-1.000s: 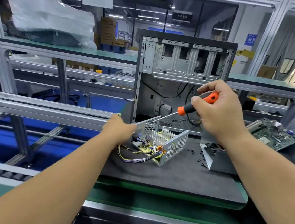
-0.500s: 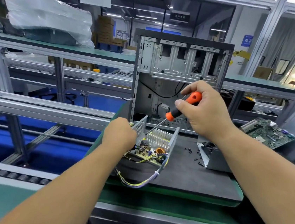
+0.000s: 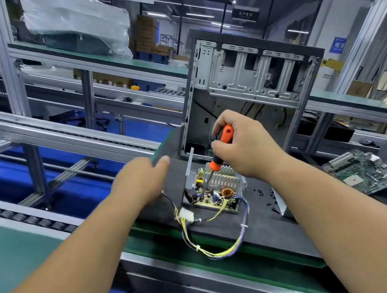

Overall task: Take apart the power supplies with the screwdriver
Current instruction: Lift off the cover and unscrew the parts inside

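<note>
An opened power supply [image 3: 216, 192] sits flat on the dark mat [image 3: 262, 229], its circuit board, heat sink and copper coil exposed. Its yellow and purple cable bundle [image 3: 224, 248] with a white connector loops toward the mat's front edge. My right hand [image 3: 243, 144] grips the orange-and-black screwdriver [image 3: 221, 149] nearly upright, with the tip down on the board's left part. My left hand [image 3: 140, 181] hovers to the left of the supply, blurred, fingers loose, holding nothing.
An empty computer case [image 3: 250, 80] stands upright behind the supply. Several loose black screws [image 3: 266, 198] lie to the right, beside a metal cover [image 3: 280, 204] partly hidden by my right arm. A green motherboard [image 3: 363, 170] lies at the far right. Aluminium conveyor rails [image 3: 56, 130] run left.
My left hand has let go of the power supply, which now rests flat on the mat. My right hand has swung the screwdriver from slanted to nearly upright over the board.
</note>
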`<action>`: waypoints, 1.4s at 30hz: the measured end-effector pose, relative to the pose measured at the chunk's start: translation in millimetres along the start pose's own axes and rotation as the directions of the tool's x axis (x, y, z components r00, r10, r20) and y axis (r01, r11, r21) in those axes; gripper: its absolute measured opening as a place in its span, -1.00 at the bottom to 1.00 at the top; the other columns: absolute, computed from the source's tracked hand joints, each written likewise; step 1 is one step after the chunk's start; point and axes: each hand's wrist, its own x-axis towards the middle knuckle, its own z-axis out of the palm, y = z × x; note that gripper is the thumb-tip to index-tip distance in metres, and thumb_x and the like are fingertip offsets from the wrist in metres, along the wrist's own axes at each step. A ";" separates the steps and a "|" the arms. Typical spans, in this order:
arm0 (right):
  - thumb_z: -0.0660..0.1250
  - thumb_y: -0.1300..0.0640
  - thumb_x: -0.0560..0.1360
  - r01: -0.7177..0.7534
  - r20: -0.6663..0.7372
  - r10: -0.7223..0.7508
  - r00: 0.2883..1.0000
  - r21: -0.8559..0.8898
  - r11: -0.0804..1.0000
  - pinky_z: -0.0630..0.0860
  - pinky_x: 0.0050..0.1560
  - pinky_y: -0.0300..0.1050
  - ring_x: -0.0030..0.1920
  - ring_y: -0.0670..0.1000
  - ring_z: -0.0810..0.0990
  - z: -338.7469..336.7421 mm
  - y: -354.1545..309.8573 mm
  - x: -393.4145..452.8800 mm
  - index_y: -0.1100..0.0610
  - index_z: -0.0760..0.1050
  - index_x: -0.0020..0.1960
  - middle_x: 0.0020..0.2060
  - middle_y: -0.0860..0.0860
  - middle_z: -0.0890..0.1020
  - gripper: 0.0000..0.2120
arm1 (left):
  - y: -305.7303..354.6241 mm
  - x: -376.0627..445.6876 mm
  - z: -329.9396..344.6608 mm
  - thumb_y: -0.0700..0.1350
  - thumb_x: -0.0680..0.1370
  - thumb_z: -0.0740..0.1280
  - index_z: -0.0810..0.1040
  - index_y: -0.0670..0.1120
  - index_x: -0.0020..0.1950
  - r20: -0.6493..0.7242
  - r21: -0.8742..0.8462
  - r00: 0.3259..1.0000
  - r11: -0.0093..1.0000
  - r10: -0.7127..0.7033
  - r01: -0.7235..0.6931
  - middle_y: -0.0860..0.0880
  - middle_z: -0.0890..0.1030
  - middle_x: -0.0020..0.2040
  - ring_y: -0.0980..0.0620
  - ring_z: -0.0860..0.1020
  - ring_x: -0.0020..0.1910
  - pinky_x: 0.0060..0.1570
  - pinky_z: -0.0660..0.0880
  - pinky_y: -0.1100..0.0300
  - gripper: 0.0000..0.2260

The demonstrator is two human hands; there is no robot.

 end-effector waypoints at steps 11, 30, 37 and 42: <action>0.42 0.14 0.48 -0.007 -0.004 0.007 1.000 -0.101 0.995 0.42 -0.29 -0.19 -0.30 -0.08 0.51 5.2 -1.6 0.4 -0.05 0.49 -0.05 -0.28 -0.09 0.57 -0.86 | 49.7 8.5 11.5 0.36 0.37 0.49 0.57 0.19 0.24 0.499 0.381 0.708 0.607 0.500 -0.697 0.04 0.33 0.49 -0.08 0.24 0.50 0.41 0.27 -0.21 -0.48; 0.41 0.16 0.44 -0.042 -0.038 0.040 0.998 -0.051 0.998 0.43 -0.31 -0.19 -0.33 -0.08 0.49 10.2 -0.3 -1.5 -0.06 0.49 -0.09 -0.30 -0.09 0.56 -0.84 | 82.1 24.4 12.4 -0.21 0.51 0.25 0.47 0.13 -0.22 0.492 0.444 0.742 0.602 0.455 -0.664 0.02 0.47 -0.08 -0.15 0.32 0.10 0.10 0.38 -0.10 -0.77; 0.40 0.13 0.43 -0.024 -0.021 0.022 1.000 -0.089 0.996 0.46 -0.29 -0.17 -0.25 -0.03 0.56 14.5 -2.5 5.5 -0.09 0.47 -0.10 -0.25 -0.08 0.59 -0.84 | 70.1 28.1 17.4 -0.25 0.50 0.20 0.57 0.18 -0.32 0.490 0.311 0.770 0.743 0.408 -0.592 0.00 0.52 0.05 -0.20 0.31 0.21 0.05 0.29 -0.02 -0.63; 0.40 0.13 0.44 -0.021 -0.004 0.021 1.000 -0.105 0.994 0.41 -0.29 -0.17 -0.26 -0.05 0.53 15.5 -0.7 7.7 -0.09 0.46 -0.09 -0.25 -0.09 0.58 -0.84 | 64.0 25.2 18.4 -0.31 0.50 0.19 0.64 0.17 -0.27 0.456 0.274 0.751 0.727 0.478 -0.629 0.15 0.57 -0.01 -0.05 0.23 0.26 0.06 0.21 -0.02 -0.59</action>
